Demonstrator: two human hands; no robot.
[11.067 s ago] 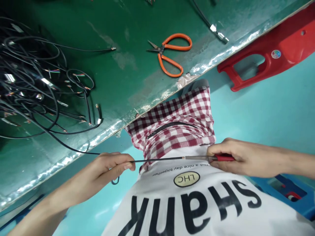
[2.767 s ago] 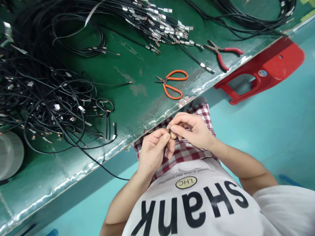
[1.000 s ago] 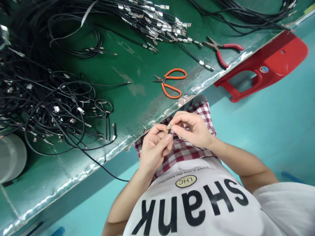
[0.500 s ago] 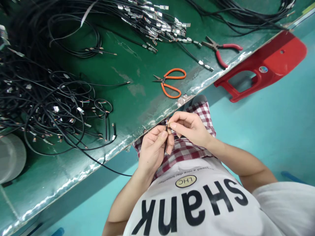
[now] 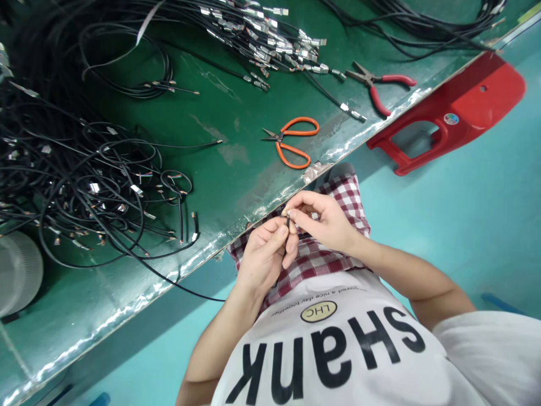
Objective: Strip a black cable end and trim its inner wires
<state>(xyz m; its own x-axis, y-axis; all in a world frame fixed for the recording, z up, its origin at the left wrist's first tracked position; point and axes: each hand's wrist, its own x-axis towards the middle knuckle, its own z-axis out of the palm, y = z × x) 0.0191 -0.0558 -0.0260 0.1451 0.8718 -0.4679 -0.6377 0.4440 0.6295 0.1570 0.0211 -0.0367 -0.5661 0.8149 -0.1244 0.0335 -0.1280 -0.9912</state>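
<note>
My left hand point(image 5: 262, 259) and my right hand point(image 5: 323, 223) meet above my lap. Their fingertips pinch the thin end of a black cable point(image 5: 288, 221), and a small bright metal tip shows there. The fingers hide most of that end. From beneath my left hand the cable's length point(image 5: 190, 292) droops towards the green workbench point(image 5: 236, 107). A checked cloth point(image 5: 325, 254) lies on my lap under both hands.
A tangled pile of black cables point(image 5: 80, 186) lies at the bench's left, and a bundle of metal-ended cables point(image 5: 266, 39) lies at the back. Orange-handled scissors point(image 5: 298, 127) and red-handled pliers point(image 5: 382, 84) lie near the bench's worn edge. A red plastic stool point(image 5: 477, 96) stands beyond it.
Eleven seconds ago my hands were apart, with a red-handled tool on the cable. Now they are together at the cable end. Over the last second my fingers shift only slightly there.
</note>
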